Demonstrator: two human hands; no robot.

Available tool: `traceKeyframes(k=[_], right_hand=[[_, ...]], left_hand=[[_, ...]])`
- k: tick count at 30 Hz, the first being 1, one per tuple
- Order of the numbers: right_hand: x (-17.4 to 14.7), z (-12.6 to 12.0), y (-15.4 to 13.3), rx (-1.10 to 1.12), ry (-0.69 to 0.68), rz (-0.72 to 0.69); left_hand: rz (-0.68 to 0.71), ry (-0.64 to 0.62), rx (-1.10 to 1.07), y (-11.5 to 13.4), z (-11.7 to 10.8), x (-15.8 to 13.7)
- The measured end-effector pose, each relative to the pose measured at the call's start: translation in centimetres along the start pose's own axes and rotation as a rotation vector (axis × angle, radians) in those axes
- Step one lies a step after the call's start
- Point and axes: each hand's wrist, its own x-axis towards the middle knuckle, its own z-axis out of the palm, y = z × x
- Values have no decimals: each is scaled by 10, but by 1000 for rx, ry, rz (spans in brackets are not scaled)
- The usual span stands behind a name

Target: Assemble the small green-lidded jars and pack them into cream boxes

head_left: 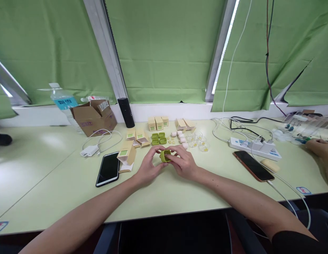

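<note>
Between both hands, just above the table, is a small olive-green open case (163, 156), its hollow side facing me. My left hand (151, 165) grips its left side with thumb and fingers. My right hand (183, 163) holds the right side, a finger reaching into the opening. Just beyond lie several matching green cases (159, 138) in a cluster. Small gold-coloured pieces (171, 140) are laid out beside them. Farther right are pale pink rounded pieces (182, 137) and clear plastic pieces (198, 141) with yellow bits.
Opened cream cartons (127, 155) and a phone (108, 169) lie left; closed cartons (158, 123) stand behind. A cardboard box (93, 118), black cylinder (126, 113) and charger (89, 151) are farther left. Right are a power strip (255, 148), another phone (253, 165), cables and another person's hand (319, 146).
</note>
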Motion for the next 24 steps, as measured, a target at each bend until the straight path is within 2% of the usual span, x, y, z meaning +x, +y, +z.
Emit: traceKeyframes(k=[4,6,8,12,15,18,24], right_hand=[[1,-3,4,44,-9,-8],[3,-9,12,19,-25,41],[4,-16,23,-102,-64,140],[6,-28,48,-460,-318,377],[4,-29,59,-607,-496,463],[1,-27,64,-651,-594,471],[-3,-24,70,-682,-617,437]], left_hand=[[-74,33,-54,1,1,3],[-117,88,-112,-1,1,5],[-146,149,-182,-4,1,8],[-181,205,-259,-9,0,12],[-193,193,-245,-9,0,12],[-186,175,-203,-7,0,10],[-171,144,-147,-3,1,9]])
